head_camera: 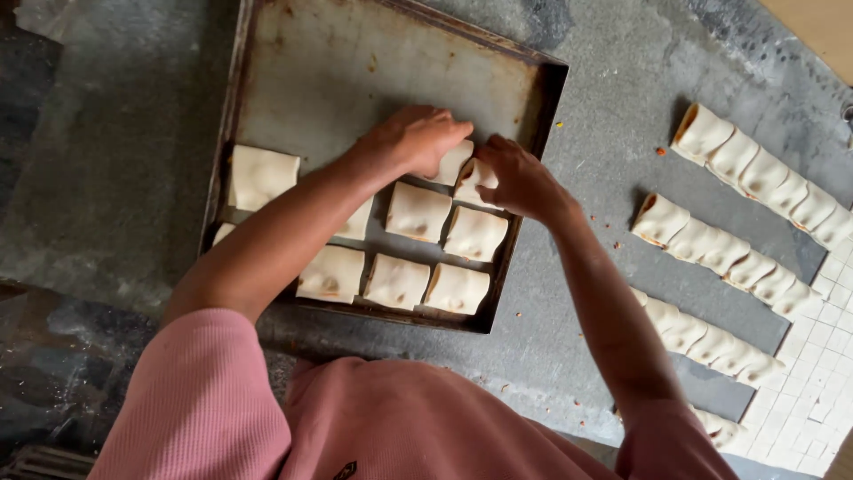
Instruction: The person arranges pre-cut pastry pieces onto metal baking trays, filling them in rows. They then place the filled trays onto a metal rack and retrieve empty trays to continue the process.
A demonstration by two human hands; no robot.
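Note:
A worn metal baking tray lies on a grey stone worktop. Several square pieces of raw filled dough sit in rows in its near half. My left hand rests on a dough piece in the back row. My right hand pinches another dough piece right beside it. Both hands touch each other's pieces closely, and the fingertips are partly hidden. I wear a pink top.
To the right of the tray lie three long rolled dough logs, scored into segments, with a fourth one near my right sleeve. White small-tiled surface starts at the lower right. Crumbs dot the worktop.

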